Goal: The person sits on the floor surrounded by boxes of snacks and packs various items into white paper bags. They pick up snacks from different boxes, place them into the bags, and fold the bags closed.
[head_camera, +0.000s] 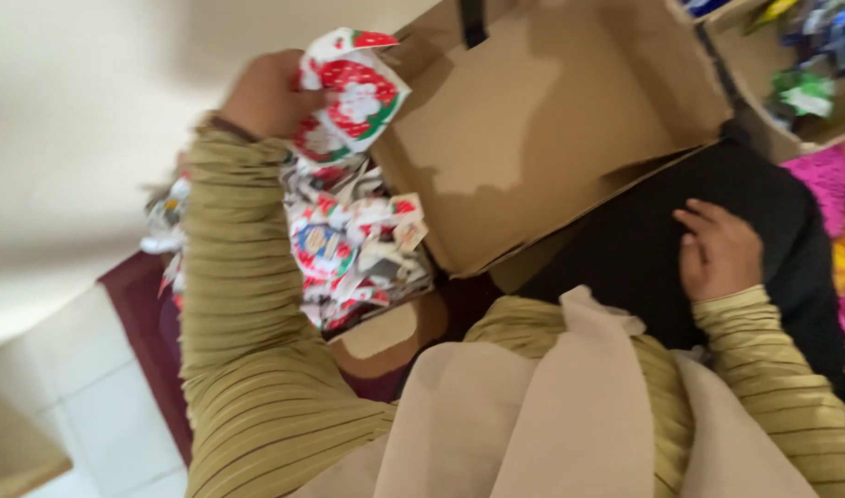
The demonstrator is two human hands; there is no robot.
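My left hand (267,92) is raised at the upper left and grips a red, white and green printed wrapper (353,97). Below it lies a heap of similar printed wrappers (353,244), partly hidden by my olive striped sleeve. My right hand (718,251) rests flat, fingers slightly apart, on a black fabric surface (625,249) at the right and holds nothing. A large open cardboard box (533,120) stands between the two hands, its flap turned toward me.
A second cardboard box (764,65) with colourful packets sits at the upper right. Bright pink material (833,184) lies at the right edge. A beige cloth (552,415) hangs at the bottom centre. A maroon mat (150,332) and white floor tiles (81,369) show at the lower left.
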